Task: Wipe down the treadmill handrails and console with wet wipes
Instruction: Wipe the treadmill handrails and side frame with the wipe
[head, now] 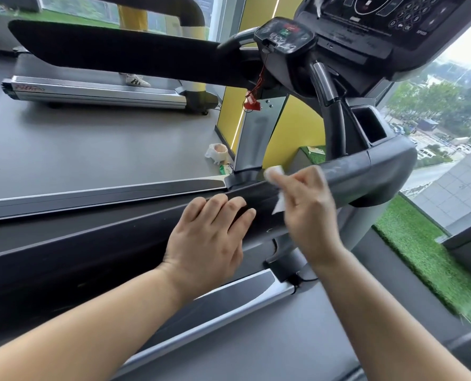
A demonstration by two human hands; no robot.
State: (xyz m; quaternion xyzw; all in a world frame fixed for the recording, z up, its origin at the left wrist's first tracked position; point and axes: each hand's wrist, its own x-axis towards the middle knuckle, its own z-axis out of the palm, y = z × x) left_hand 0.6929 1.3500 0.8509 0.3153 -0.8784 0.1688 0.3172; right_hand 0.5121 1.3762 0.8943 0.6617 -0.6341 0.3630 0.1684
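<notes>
A black treadmill handrail (118, 243) runs from the lower left up to its thick grey front end (371, 177). My left hand (212, 237) rests on the rail, fingers laid over its top edge. Just to its right, my right hand (305, 204) pinches a white wet wipe (275, 174) against the rail where black meets grey. The wipe pokes out above and below my fingers. The console (393, 20) with its keypad sits at the top right, and a small control pod (283, 37) stands in front of it.
A red safety clip (252, 104) hangs on a cord below the pod. A cup holder recess (369, 125) sits beside the upright grip (325, 83). A white bag (217, 152) lies on the floor past the upright. A person stands on a second treadmill (96, 89) at the back left. Windows and green turf (421, 254) are on the right.
</notes>
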